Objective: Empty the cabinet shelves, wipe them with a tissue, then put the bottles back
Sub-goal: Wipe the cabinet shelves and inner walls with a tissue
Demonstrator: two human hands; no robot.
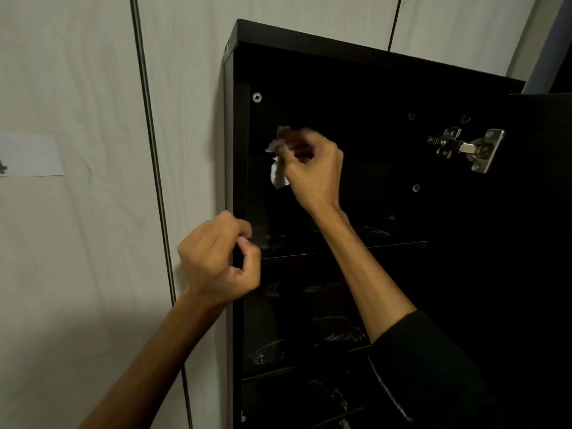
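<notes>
The right hand [312, 162] pinches the crumpled tissue [278, 168], light, soft and easily torn; the left hand [216, 261] curls empty beside the cabinet [340, 57].

The right hand [312, 168] covers most of the tissue [278, 173]; only crumpled white ends show at its left. The cabinet [340, 88] interior is too dark to read, with only faint smears on the shelves [393, 244]. Its bottom and right side run past the frame. The door [541, 181] at right is cut off. A paper [31, 154] on the wall [93, 88] is cut by the left edge, its black mark unreadable.
</notes>
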